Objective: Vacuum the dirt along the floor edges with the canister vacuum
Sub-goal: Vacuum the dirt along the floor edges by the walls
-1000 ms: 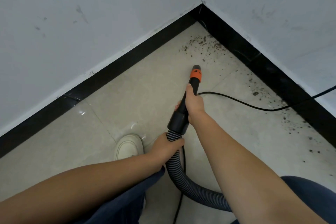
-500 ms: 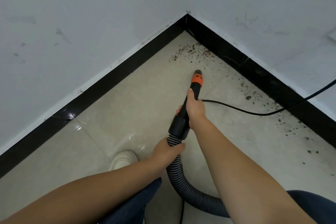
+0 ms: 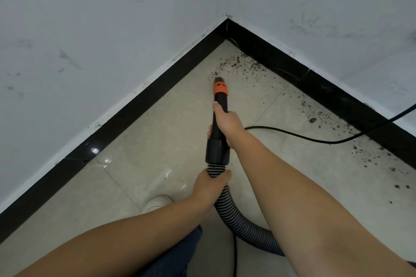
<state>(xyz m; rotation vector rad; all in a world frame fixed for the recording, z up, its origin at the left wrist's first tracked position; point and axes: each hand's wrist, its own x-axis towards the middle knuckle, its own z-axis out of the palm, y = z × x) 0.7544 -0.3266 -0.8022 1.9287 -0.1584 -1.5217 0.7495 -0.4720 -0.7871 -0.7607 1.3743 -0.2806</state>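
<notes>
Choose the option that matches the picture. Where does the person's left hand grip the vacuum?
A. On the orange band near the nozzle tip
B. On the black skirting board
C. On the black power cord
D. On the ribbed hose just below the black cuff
D: the left hand is curled round the ribbed hose right under the black cuff, while the right hand holds the wand further up, below the orange band.
</notes>
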